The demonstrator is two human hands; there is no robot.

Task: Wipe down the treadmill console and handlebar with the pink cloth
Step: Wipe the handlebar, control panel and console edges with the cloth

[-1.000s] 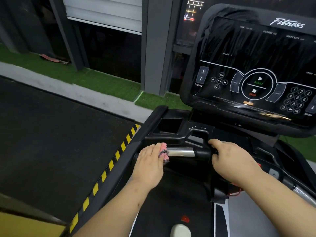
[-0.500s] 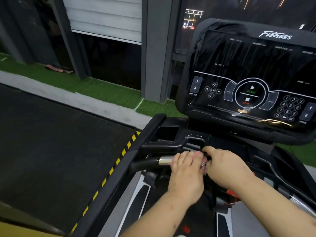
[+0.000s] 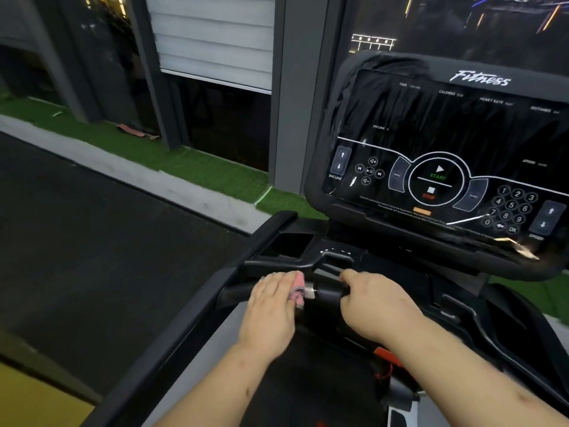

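My left hand [image 3: 271,306] wraps the pink cloth [image 3: 297,289] around the treadmill's front handlebar [image 3: 326,292], with only a corner of the cloth showing at its right side. A short stretch of black and silver bar is bare between my hands. My right hand [image 3: 374,303] grips the same bar just to the right. Above them the black console [image 3: 437,155] tilts toward me, showing START and STOP marks, a number pad and incline and speed arrows.
A black side rail [image 3: 184,328] runs from the console down to the lower left. A cup recess [image 3: 289,245] sits left of the console base. Dark floor, a grey kerb and green turf lie to the left, with a grey pillar [image 3: 295,103] behind.
My left hand slid right along the bar until it met my right hand, then back left again, uncovering the cloth's corner. My right hand kept its grip. The camera tilted downward.
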